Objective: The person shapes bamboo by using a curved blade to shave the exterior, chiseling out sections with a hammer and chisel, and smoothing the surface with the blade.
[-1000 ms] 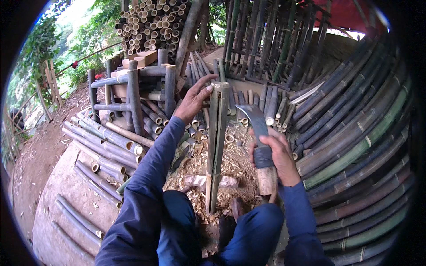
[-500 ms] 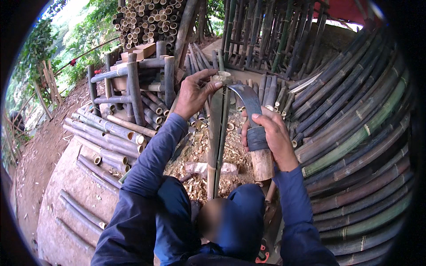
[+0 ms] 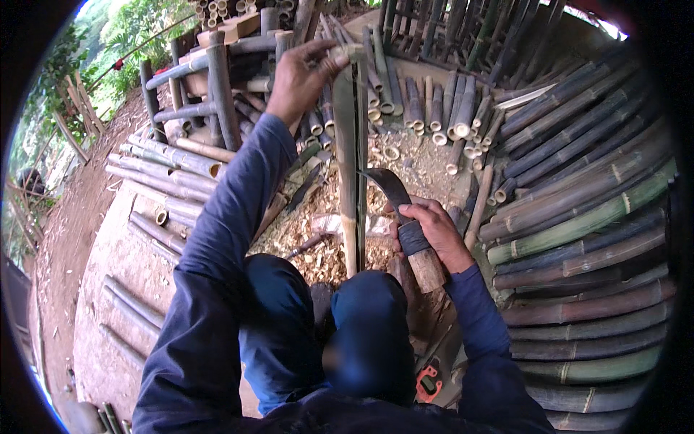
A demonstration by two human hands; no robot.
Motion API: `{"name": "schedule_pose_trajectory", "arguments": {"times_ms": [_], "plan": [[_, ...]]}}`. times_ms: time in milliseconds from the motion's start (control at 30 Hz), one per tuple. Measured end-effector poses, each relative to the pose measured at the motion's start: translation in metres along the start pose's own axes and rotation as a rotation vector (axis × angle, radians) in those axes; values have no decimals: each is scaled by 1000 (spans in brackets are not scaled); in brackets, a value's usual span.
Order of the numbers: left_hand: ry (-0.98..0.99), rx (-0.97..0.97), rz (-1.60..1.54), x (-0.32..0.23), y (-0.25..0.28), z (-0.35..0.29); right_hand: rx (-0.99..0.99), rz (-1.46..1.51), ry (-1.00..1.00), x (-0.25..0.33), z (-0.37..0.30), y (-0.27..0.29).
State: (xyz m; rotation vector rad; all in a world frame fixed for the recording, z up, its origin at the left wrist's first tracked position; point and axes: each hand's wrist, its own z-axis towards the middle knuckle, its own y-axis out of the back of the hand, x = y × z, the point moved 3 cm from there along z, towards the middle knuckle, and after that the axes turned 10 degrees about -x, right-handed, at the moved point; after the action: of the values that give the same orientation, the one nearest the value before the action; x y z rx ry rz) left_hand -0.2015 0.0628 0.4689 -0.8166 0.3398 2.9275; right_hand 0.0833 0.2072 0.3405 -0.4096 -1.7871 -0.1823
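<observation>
Left of frame: cut bamboo lengths point(image 3: 173, 181) on the ground; above them, upper left, a low bamboo frame point(image 3: 217, 90). Top, left of centre: left hand point(image 3: 300, 81), thumb and fingers gripping the upper end of the work piece, a bamboo pole point(image 3: 346, 145). Pole stands nearly upright at centre frame, lower end near the knees, a long slit down its right side. Wood shavings point(image 3: 307, 266) around its lower part.

Right of centre: right hand point(image 3: 436, 230) clenched round a curved knife point(image 3: 392, 186), bound near the blade, with a thick wooden butt. Blade tip at the pole's right edge, by the slit; cannot tell whether it is inside.

Change: half a second ago the tip was just under the pole's top end; now roughly midway down. Left grip still at the top. Judgement: work has shifted to a lower stretch of the slit, the left hand steadying.

Far right: long bamboo stems point(image 3: 585, 217) stacked side by side. Bottom, right of centre: an orange handle point(image 3: 429, 383).
</observation>
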Motion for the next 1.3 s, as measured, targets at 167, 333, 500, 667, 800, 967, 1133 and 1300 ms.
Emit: {"name": "schedule_pose_trajectory", "arguments": {"times_ms": [167, 333, 500, 667, 800, 967, 1133, 1300], "plan": [[124, -4, -260, 49, 1, 7, 7, 19, -75, -72, 22, -2], [280, 72, -98, 67, -3, 14, -1, 79, -130, -110, 37, -5], [258, -13, -291, 108, -13, 10, 52, 34, -237, -178, 39, 17], [448, 64, -347, 112, -17, 2, 22, 60, -407, -246, 16, 35], [227, 67, -205, 117, -10, 11, -14, 62, -410, -241, 9, 27], [412, -24, -174, 112, -6, 5, -25, 18, -479, -297, -9, 53], [374, -1, -81, 149, 29, 3, -32, -16, -571, -307, -18, 29], [241, -52, -52, 93, -8, 11, -56, -72, -358, -255, -38, 84]]}}
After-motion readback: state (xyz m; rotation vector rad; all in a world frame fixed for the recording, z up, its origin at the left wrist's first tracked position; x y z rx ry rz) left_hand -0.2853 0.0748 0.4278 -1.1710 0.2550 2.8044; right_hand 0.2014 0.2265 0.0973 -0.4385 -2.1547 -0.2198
